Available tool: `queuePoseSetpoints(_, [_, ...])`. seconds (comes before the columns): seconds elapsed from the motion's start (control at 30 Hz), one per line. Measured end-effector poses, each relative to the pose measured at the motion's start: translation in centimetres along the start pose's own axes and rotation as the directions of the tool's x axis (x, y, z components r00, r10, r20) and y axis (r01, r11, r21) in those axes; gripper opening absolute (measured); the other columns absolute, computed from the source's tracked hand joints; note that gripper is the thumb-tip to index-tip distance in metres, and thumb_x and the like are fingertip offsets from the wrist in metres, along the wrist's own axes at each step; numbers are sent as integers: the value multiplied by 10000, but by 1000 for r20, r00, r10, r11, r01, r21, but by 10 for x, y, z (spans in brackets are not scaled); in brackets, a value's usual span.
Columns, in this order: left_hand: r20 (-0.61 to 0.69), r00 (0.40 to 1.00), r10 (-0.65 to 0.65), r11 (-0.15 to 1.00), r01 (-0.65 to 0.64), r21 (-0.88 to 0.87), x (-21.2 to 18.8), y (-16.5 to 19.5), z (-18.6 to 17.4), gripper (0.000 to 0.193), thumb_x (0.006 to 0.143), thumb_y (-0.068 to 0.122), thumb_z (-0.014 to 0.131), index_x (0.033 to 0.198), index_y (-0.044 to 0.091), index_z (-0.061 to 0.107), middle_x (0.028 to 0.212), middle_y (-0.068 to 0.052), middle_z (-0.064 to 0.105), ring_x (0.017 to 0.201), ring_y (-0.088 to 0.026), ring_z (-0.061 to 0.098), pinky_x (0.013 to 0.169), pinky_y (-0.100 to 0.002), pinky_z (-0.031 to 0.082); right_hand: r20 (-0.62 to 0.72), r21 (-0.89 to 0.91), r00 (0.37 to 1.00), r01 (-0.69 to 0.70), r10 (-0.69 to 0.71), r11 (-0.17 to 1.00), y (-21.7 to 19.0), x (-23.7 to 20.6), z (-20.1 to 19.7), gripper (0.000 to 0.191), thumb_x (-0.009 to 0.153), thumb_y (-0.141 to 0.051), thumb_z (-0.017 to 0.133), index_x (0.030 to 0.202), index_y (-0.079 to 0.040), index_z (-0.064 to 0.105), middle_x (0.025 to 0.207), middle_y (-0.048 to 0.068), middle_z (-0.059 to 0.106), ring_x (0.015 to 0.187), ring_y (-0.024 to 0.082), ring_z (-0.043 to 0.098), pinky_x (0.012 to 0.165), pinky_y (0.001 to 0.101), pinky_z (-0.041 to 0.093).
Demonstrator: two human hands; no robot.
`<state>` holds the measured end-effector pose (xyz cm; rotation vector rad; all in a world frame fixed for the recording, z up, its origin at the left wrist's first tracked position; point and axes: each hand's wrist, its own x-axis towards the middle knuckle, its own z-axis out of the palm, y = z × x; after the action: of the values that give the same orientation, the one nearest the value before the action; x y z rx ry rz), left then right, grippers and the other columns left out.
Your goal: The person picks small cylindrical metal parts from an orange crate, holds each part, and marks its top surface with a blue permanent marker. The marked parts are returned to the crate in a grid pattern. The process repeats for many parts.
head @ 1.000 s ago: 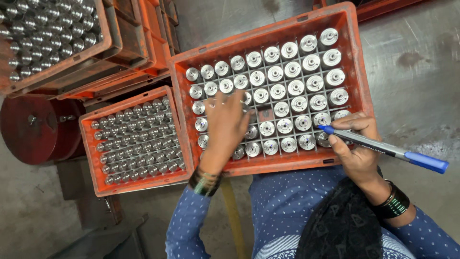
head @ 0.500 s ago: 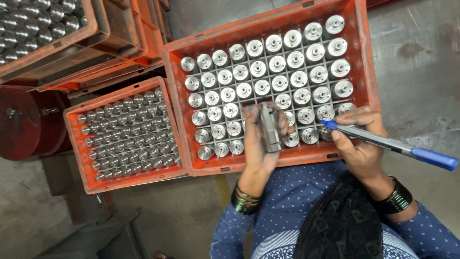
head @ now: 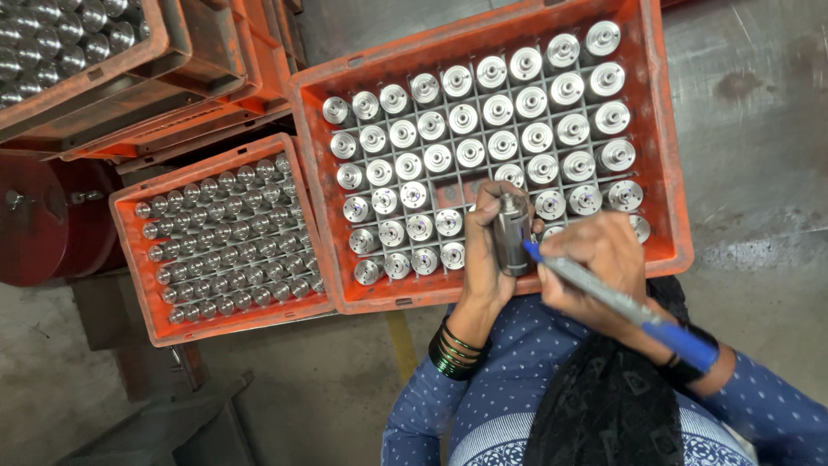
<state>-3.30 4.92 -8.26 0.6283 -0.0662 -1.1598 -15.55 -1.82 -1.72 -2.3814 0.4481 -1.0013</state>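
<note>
**Reader:** What does the head camera, looking down, show in the person's hands?

**Describer:** The left hand is wrapped around a short metal cylinder, fingers curled and pressed against its side, thumb on the far side. It is held upright just above the near edge of a big orange crate. The right hand pinches a blue marker pen between thumb and fingertips, and the pen's tip touches the cylinder's side.

**Reader:** How would that cylinder handle?

**Describer:** It looks like solid machined metal, so probably heavy for its size, stiff, and smooth enough to slip. It is unlikely to break, though a drop could dent it. A full wrap around the body, as the left hand has now, seems the safest hold, leaving one side bare for the pen.

**Reader:** What surrounds the hands?

**Describer:** The big crate holds rows of similar metal parts standing in a grid of compartments, with a few near slots empty. Just left of it sits a smaller orange crate packed with thinner metal pieces. More orange crates are stacked at upper left, a dark red round object lies at the far left, and a grey concrete floor lies beneath. Green bangles circle the left wrist.
</note>
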Motion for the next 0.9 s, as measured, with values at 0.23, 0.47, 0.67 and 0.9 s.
queuePoseSetpoints(0.23, [-64, 998, -8, 996, 13, 87, 2, 0, 0, 367, 1136, 397, 432, 1136, 51, 555, 928, -130, 634, 836, -192, 626, 735, -315, 517, -30, 7, 999, -30, 31, 1000, 10, -3, -1, 325, 780, 2, 782, 997, -73, 551, 915, 58, 694, 836, 251, 661, 810, 397, 454])
queuePoseSetpoints(0.47, [-105, 994, 28, 995, -18, 95, 1, 1, -1, 253, 1133, 295, 519, 1155, 45, 554, 975, -58, 620, 877, -150, 626, 817, -318, 560, 8, 65, 1000, 16, -17, 998, 7, -10, 1, 325, 733, -27, 781, 960, -82, 556, 879, 49, 690, 804, 239, 659, 775, 387, 464])
queuePoseSetpoints(0.67, [-124, 992, 39, 997, -29, 77, 1, 0, 0, 348, 1103, 405, 493, 1095, 62, 549, 890, -107, 651, 831, -190, 676, 781, -328, 572, -22, 43, 1000, 13, -12, 999, 13, -9, 5, 283, 751, -21, 774, 937, -92, 572, 858, 47, 692, 773, 214, 647, 772, 385, 466])
queuePoseSetpoints(0.9, [-117, 973, 198, 888, -128, 441, -3, 39, 10, 357, 958, 271, 705, 1197, 76, 526, 1065, -59, 629, 966, -163, 644, 809, -328, 568, -48, 109, 995, -80, 86, 991, 17, -19, -4, 290, 774, -38, 751, 958, -90, 533, 909, 43, 704, 820, 192, 657, 806, 361, 471])
